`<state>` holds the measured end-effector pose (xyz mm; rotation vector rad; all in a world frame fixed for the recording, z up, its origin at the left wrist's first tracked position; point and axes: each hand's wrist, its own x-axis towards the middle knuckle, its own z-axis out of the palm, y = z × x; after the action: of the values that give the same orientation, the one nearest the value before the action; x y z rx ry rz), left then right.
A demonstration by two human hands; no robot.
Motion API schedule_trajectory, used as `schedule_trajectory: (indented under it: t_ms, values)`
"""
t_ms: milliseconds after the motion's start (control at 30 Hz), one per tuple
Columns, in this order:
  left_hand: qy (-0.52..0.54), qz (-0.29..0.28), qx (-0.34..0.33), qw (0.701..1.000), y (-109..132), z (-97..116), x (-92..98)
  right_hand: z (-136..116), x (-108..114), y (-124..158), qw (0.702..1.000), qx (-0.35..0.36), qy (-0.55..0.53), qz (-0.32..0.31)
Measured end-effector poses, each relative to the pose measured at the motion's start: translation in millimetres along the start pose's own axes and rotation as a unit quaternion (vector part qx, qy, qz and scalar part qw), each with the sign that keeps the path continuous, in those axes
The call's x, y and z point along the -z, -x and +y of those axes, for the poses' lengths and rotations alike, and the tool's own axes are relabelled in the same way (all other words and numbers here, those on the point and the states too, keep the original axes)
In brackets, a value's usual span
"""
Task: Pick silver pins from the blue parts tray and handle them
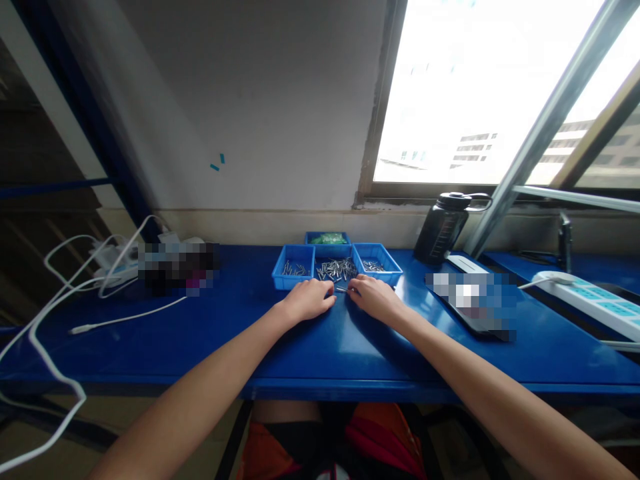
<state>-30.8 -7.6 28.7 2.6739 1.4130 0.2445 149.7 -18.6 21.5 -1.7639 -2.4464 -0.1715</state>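
Observation:
My left hand (309, 300) rests on the blue table at the front of the small blue bins, fingers curled; what they hold, if anything, is hidden. Opposite it, my right hand (374, 297) has its fingertips pressed together at one end of a small, slim metal piece (341, 289), whose exact kind is too small to tell. Just beyond both hands, the middle bin (334, 251) holds a heap of similar silvery pieces (337, 269). More such pieces lie in the left bin (295, 254) and the right bin (376, 251).
Behind the middle bin is another blue bin (308, 237) with a green packet (327, 238). A black bottle (439, 230) stands by the window. White cables (135, 313) trail over the table's left side; a white power strip (595, 303) lies at the right.

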Motion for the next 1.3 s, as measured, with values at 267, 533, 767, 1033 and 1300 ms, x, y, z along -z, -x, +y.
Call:
schedule_trajectory:
  t_ms: [267,533,767,1033,1300]
  values:
    - [0.004,0.007,-0.004,1.000,-1.5,-1.7,-1.6,2.2,-4.3,-1.1,1.000,-0.004,0.003,0.011]
    - [0.014,0.006,0.003,1.000,-1.4,-1.6,-1.6,-2.3,-6.0,-0.5,0.999,0.009,0.001,0.037]
    - [0.052,0.032,0.031,0.998,-3.4,-3.2,-3.2,5.8,0.1,-0.1,0.991,0.119,-0.060,0.025]
    - [0.025,0.015,-0.016,0.999,-1.4,-1.7,-0.9,7.0,1.1,-0.9,0.982,0.152,-0.109,0.017]
    - [0.014,0.011,-0.013,1.000,-1.7,-1.5,0.1,12.1,-3.5,-2.6,0.991,0.107,-0.085,0.001]
